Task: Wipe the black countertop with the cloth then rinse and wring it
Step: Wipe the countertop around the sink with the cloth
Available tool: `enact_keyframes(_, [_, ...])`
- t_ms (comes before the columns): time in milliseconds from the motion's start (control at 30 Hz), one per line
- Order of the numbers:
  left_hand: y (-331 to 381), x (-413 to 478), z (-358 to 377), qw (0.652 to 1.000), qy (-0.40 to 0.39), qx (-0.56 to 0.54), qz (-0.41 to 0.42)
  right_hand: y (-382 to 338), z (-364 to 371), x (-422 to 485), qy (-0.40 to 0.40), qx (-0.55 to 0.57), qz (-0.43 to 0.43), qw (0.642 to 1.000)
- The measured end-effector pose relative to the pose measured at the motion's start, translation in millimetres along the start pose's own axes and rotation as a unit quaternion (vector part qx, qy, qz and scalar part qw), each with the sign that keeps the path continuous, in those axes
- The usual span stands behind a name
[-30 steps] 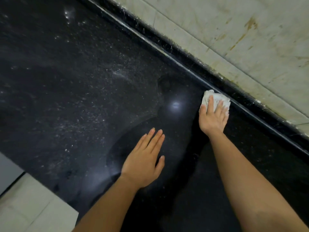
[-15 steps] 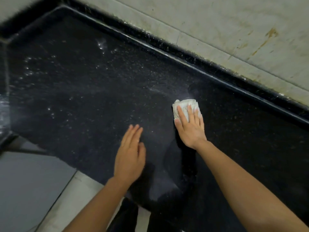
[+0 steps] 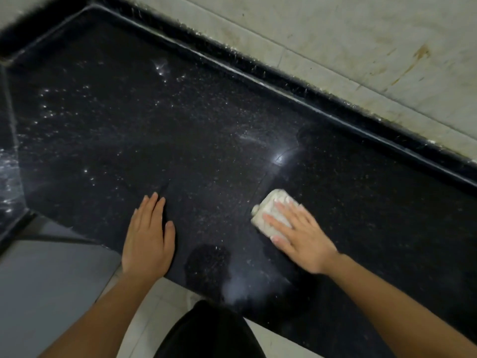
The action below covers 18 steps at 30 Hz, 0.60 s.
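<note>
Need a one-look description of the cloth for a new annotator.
Start at the black countertop below the pale tiled wall. Near its front edge the right hand presses flat on the cloth, a small folded off-white wad. It is the only pale thing on the dark stone; the left hand rests on bare countertop.

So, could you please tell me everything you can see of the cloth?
The cloth is off-white, looks like soft fabric, and is folded into a small thick pad. It lies flat on the black countertop, toward its near edge, right of centre. The right hand presses on it with straight, spread fingers, covering its near-right part; its far-left corner shows. Nothing else touches it. Whether it is wet cannot be told.
</note>
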<state>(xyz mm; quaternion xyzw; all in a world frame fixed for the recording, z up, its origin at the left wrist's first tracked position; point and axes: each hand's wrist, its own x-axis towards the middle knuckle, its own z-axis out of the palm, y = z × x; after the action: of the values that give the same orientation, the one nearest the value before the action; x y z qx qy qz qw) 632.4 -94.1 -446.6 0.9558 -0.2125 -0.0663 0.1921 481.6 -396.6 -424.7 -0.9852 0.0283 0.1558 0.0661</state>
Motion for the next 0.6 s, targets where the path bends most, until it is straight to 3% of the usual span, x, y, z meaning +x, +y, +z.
enact_keyframes(133, [-0.6, -0.6, 1.0, 1.000, 0.008, 0.010, -0.003, 37.0, -20.8, 46.2, -0.005, 0.050, 0.180, 0.982])
enact_keyframes(333, [-0.4, 1.4, 0.9, 1.000, -0.003, 0.011, -0.009, 84.0, -40.8, 104.5, 0.014, 0.113, 0.332, 0.936])
enact_keyframes(500, [0.4, 3.8, 0.3, 1.000, 0.000, 0.012, -0.012, 100.8, -56.7, 140.6, 0.017, 0.147, 0.389, 0.909])
enact_keyframes(600, [1.5, 3.5, 0.1, 1.000, 0.005, 0.010, -0.014, 80.2, -55.1, 144.0, -0.002, 0.116, 0.351, 0.929])
